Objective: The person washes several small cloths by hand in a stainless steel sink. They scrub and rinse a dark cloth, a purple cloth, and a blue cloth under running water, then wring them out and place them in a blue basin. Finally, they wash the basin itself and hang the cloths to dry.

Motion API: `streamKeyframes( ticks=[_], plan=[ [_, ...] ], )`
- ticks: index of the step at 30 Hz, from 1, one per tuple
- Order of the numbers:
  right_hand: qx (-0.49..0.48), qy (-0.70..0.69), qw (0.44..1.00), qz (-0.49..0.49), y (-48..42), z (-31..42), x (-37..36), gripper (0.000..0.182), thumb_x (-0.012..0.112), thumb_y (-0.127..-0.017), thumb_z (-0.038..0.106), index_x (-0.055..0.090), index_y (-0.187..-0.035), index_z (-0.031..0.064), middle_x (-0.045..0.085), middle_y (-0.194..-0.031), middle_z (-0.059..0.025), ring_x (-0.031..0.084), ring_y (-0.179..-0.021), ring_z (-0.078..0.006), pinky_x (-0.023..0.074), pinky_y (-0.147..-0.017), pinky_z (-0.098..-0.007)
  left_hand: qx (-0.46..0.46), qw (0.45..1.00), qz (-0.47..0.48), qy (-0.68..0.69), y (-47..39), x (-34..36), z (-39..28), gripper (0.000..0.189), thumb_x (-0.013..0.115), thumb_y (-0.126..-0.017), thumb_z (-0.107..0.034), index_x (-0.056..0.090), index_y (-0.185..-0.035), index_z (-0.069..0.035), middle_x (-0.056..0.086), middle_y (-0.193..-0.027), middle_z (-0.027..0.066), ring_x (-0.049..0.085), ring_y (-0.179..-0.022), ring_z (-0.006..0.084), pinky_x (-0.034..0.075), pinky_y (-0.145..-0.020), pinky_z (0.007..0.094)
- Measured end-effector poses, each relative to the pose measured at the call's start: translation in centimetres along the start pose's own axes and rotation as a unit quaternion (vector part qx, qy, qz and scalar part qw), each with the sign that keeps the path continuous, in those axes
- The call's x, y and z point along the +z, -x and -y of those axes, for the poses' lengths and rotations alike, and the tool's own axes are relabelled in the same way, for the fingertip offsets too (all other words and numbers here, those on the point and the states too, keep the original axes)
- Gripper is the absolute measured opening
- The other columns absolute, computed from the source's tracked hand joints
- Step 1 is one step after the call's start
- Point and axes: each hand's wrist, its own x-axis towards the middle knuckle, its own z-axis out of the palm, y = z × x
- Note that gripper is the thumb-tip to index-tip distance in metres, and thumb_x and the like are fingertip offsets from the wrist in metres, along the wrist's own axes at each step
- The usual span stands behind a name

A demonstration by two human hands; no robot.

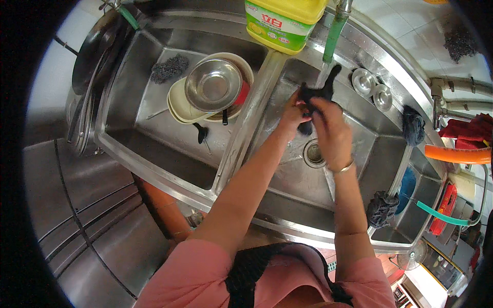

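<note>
Over the middle basin of a stainless steel sink [277, 200], my left hand [293, 112] grips a wet black cloth [321, 92], whose exact kind is unclear. My right hand [329, 123], partly blurred, is against the same cloth, its fingers bent over it. Water runs from a tap with a green hose [333, 42] just above the cloth. Below my hands lies the round drain [315, 153]. The left basin holds a metal bowl [213, 85] on stacked pale dishes [181, 104], a black spoon [201, 133] and a steel wool scourer [170, 68].
A yellow detergent jug [283, 25] stands behind the basin divider. Two small metal dishes [363, 82] sit on the back ledge. Dark rags [382, 210] hang over the right divider. A wok [92, 54] leans at the far left; an orange hose [457, 154] juts in at right.
</note>
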Motion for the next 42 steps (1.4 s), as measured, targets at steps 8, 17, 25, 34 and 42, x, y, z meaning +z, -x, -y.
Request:
streamKeyframes(
  ticks=[8, 17, 25, 34, 42],
  plan=[
    [0.030, -0.010, 0.955, 0.296, 13.7, -7.6, 8.4, 0.028, 0.054, -0.076, 0.013, 0.054, -0.103, 0.0079, 0.054, -0.099, -0.0179, 0.053, -0.088, -0.0342, 0.0446, -0.075, -0.0418, 0.099, 0.812, -0.233, -0.526, 0.1, -11.0, 8.5, 0.052, 0.060, -0.074, -0.025, 0.044, -0.117, -0.002, 0.048, -0.110, 0.0160, 0.048, -0.099, 0.0328, 0.040, -0.084, 0.0411],
    [0.163, 0.255, 0.952, -0.039, 3.0, -21.8, 12.6, 0.037, 0.054, -0.079, 0.029, 0.049, -0.110, 0.0096, 0.055, -0.098, -0.0161, 0.052, -0.086, -0.0363, 0.0425, -0.074, -0.0449, 0.150, 0.613, -0.091, -0.770, 5.5, -7.4, 8.8, 0.093, 0.064, -0.066, -0.052, 0.023, -0.132, -0.001, 0.024, -0.137, 0.0155, 0.019, -0.127, 0.0328, 0.019, -0.100, 0.0520],
    [-0.075, -0.020, 0.973, 0.215, 11.7, -11.3, 15.6, 0.016, 0.053, -0.068, 0.019, 0.058, -0.080, 0.0099, 0.058, -0.077, -0.0101, 0.058, -0.070, -0.0283, 0.0456, -0.058, -0.0401, 0.225, 0.379, -0.136, -0.887, 4.6, -14.8, 16.1, 0.079, 0.062, -0.068, -0.049, 0.035, -0.126, -0.003, 0.042, -0.125, 0.0126, 0.035, -0.118, 0.0326, 0.020, -0.100, 0.0517],
    [0.019, 0.136, 0.990, 0.015, 4.2, -20.3, 13.9, 0.013, 0.056, -0.065, 0.010, 0.054, -0.078, 0.0067, 0.054, -0.085, -0.0144, 0.051, -0.077, -0.0331, 0.0396, -0.061, -0.0411, 0.130, 0.618, -0.091, -0.770, 5.0, -8.0, 9.4, 0.084, 0.065, -0.067, -0.046, 0.029, -0.130, -0.004, 0.026, -0.136, 0.0132, 0.019, -0.129, 0.0291, 0.014, -0.102, 0.0511],
    [-0.113, 0.155, 0.967, 0.171, 7.5, -18.7, 15.7, 0.008, 0.053, -0.069, 0.014, 0.056, -0.072, 0.0076, 0.053, -0.072, -0.0080, 0.057, -0.070, -0.0264, 0.0456, -0.056, -0.0420, 0.141, 0.588, -0.094, -0.791, 5.0, -8.5, 9.8, 0.081, 0.066, -0.067, -0.043, 0.031, -0.130, -0.005, 0.029, -0.136, 0.0123, 0.023, -0.127, 0.0281, 0.016, -0.102, 0.0494]
  ],
)
